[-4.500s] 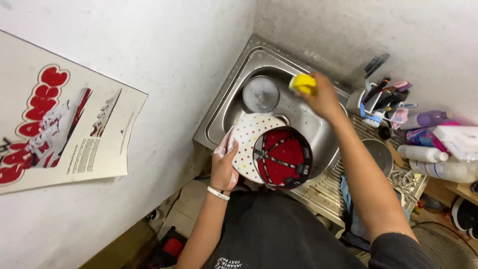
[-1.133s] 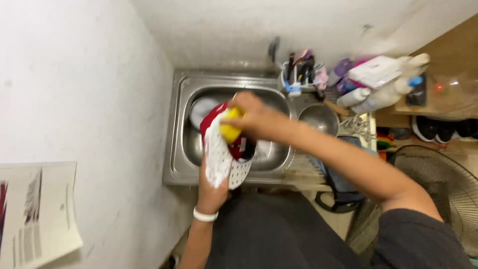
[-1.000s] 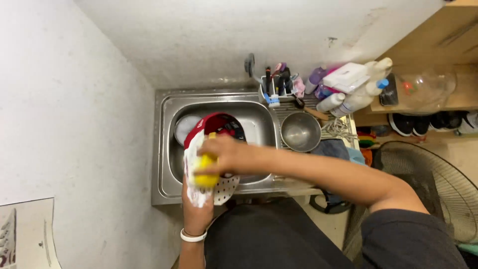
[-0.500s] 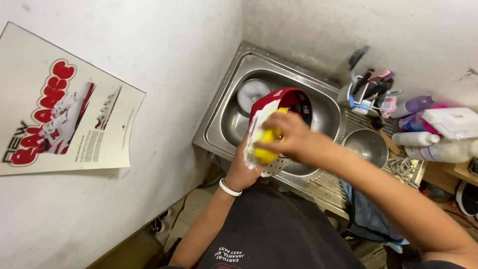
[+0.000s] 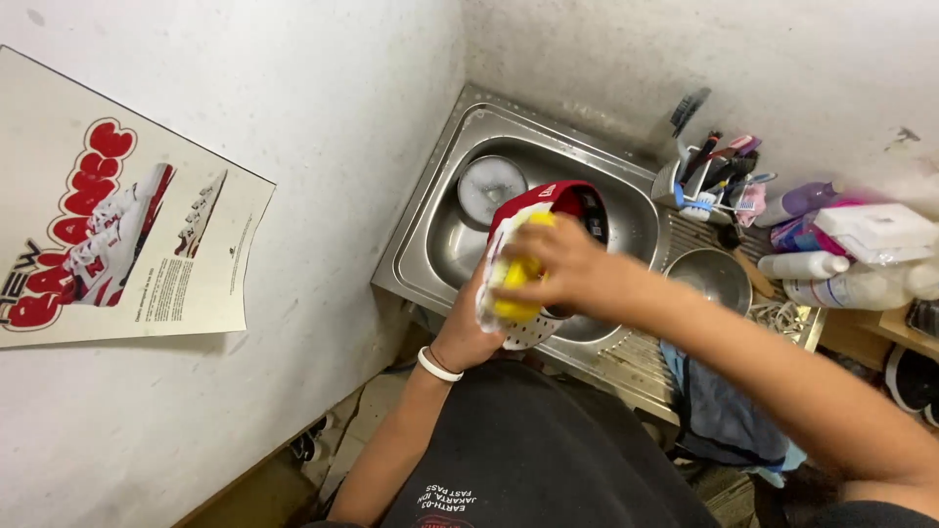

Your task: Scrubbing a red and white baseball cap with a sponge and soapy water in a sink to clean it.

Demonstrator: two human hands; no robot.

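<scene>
I hold a red cap (image 5: pixel 548 200) with a white, dotted brim (image 5: pixel 528 335) over the steel sink (image 5: pixel 430 235). My left hand (image 5: pixel 465 328) grips the cap from below at the brim; a white band circles that wrist. My right hand (image 5: pixel 567 269) presses a yellow sponge (image 5: pixel 518 284) against the brim's near side. The cap is tilted, its red crown pointing away towards the basin.
A round steel lid or bowl (image 5: pixel 491 186) lies in the basin. A steel bowl (image 5: pixel 711 276) sits on the drainboard. A holder with brushes (image 5: pixel 709 176) and several bottles (image 5: pixel 812 264) stand at the right. A poster (image 5: pixel 108 244) hangs on the left wall.
The sponge hand came from the far side of the sink onto the cap's brim and rubs along it. The cap has been tilted up. My head has swung, shifting the view.
</scene>
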